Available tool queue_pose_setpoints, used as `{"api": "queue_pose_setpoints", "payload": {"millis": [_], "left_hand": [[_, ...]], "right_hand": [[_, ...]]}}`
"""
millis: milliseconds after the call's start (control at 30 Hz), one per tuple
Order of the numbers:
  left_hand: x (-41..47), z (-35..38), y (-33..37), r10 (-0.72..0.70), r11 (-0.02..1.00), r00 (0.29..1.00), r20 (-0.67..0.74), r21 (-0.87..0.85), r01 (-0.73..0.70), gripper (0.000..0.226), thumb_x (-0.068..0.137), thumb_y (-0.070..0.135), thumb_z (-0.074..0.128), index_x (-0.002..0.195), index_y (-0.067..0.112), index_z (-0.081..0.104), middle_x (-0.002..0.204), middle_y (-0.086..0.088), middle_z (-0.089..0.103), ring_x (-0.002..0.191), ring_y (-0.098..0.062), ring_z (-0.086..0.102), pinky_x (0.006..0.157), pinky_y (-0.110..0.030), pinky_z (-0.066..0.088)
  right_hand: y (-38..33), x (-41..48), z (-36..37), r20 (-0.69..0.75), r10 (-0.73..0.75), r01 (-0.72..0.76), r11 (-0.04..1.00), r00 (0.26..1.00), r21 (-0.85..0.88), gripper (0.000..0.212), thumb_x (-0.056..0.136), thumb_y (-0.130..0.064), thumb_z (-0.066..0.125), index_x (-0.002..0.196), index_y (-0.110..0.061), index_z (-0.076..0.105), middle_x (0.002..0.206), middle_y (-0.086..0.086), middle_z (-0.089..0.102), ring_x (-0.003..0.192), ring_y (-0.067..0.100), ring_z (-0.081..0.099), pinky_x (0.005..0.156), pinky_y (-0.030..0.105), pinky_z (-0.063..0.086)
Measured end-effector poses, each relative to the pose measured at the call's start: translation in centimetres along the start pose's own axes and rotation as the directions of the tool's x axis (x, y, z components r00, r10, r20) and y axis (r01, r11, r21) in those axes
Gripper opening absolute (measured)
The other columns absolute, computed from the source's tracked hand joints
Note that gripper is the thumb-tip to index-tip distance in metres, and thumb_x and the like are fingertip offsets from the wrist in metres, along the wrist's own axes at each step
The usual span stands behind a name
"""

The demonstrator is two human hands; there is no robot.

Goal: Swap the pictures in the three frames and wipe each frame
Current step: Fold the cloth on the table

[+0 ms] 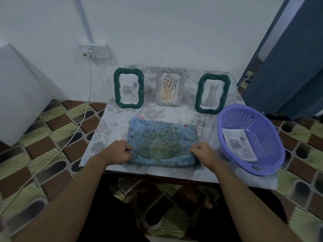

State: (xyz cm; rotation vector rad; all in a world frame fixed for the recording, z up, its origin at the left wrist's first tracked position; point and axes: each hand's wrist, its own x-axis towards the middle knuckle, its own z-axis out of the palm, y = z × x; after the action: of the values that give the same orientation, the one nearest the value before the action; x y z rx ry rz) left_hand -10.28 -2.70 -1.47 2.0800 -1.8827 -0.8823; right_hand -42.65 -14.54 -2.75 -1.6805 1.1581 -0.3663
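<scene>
Three picture frames stand in a row at the back of the small table [111, 119]. The left green frame [129, 88] shows a rose drawing. In the middle a pale frame [170, 89] holds a leaf line drawing. A cat picture fills the right green frame [212, 93]. In front of them lies a fuzzy blue-green cloth [162, 140], spread flat. My left hand [120, 151] pinches its near left corner, and my right hand [203, 152] pinches the near right corner; the near edge is lifted and rolled slightly.
A purple plastic basket [272, 123] sits at the table's right edge with a loose rose picture [239, 144] inside. A wall socket [95, 51] with a white cable [82, 116] is at left. A blue curtain [288, 63] hangs at right.
</scene>
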Motion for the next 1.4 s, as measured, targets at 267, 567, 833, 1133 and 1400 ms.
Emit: {"api": "queue_pose_setpoints", "payload": {"millis": [267, 567, 833, 1133, 1400], "left_hand": [[1.4, -0.6, -0.3, -0.008, 0.991, 0.991, -0.131, -0.13, -0.01, 0.033, 0.081, 0.02, 0.049, 0.055, 0.001, 0.043, 0.053, -0.013, 0.037, 0.049, -0.022, 0.033, 0.053, -0.028, 0.022], [5.7, -2.2, -0.9, -0.129, 0.963, 0.929, -0.348, -0.269, 0.033, 0.023, 0.085, 0.002, 0.061, 0.063, -0.003, 0.055, 0.057, -0.015, 0.05, 0.056, -0.015, 0.044, 0.056, -0.028, 0.034], [10.2, -2.1, -1.6, -0.261, 0.94, 0.851, -0.456, -0.32, 0.117, 0.012, 0.087, 0.007, 0.06, 0.078, 0.004, 0.068, 0.07, -0.013, 0.064, 0.064, -0.022, 0.053, 0.06, -0.029, 0.039], [12.6, -1.3, -2.0, -0.474, 0.87, 0.708, -0.524, -0.401, 0.286, 0.02, 0.084, 0.015, 0.069, 0.103, 0.011, 0.068, 0.093, 0.001, 0.065, 0.086, -0.017, 0.059, 0.079, -0.025, 0.042], [12.3, 2.4, 3.0, -0.042, 0.998, 0.76, -0.649, 0.015, 0.068, 0.032, 0.085, 0.022, 0.046, 0.106, 0.011, 0.067, 0.107, -0.01, 0.064, 0.103, -0.031, 0.055, 0.087, -0.042, 0.045]], "right_hand": [[-0.6, 1.0, -0.6, -0.11, -0.048, 0.05, 0.999, 0.993, 0.01, 0.047, 0.092, -0.003, 0.053, 0.054, -0.018, 0.029, 0.054, 0.005, 0.021, 0.049, 0.016, 0.019, 0.052, 0.029, 0.016], [-1.6, 4.1, -0.5, -0.401, -0.09, 0.113, 0.993, 0.912, 0.033, 0.043, 0.091, -0.004, 0.053, 0.06, -0.018, 0.029, 0.054, -0.001, 0.024, 0.05, 0.007, 0.022, 0.05, 0.026, 0.017], [-1.0, 9.1, -0.8, -0.554, 0.017, -0.077, 0.993, 0.833, -0.085, 0.039, 0.096, -0.021, 0.053, 0.061, -0.019, 0.036, 0.056, -0.003, 0.039, 0.053, 0.012, 0.035, 0.05, 0.032, 0.025], [0.9, 11.9, -0.7, -0.613, 0.043, -0.162, 0.977, 0.789, -0.14, 0.023, 0.098, -0.026, 0.058, 0.116, -0.015, 0.065, 0.112, 0.012, 0.068, 0.098, 0.03, 0.062, 0.076, 0.028, 0.043], [-0.9, 10.6, 3.9, -0.354, -0.36, 0.069, 0.779, 0.863, -0.623, 0.036, 0.093, -0.028, 0.046, 0.123, -0.021, 0.064, 0.135, 0.003, 0.058, 0.13, 0.028, 0.047, 0.107, 0.049, 0.031]]}}
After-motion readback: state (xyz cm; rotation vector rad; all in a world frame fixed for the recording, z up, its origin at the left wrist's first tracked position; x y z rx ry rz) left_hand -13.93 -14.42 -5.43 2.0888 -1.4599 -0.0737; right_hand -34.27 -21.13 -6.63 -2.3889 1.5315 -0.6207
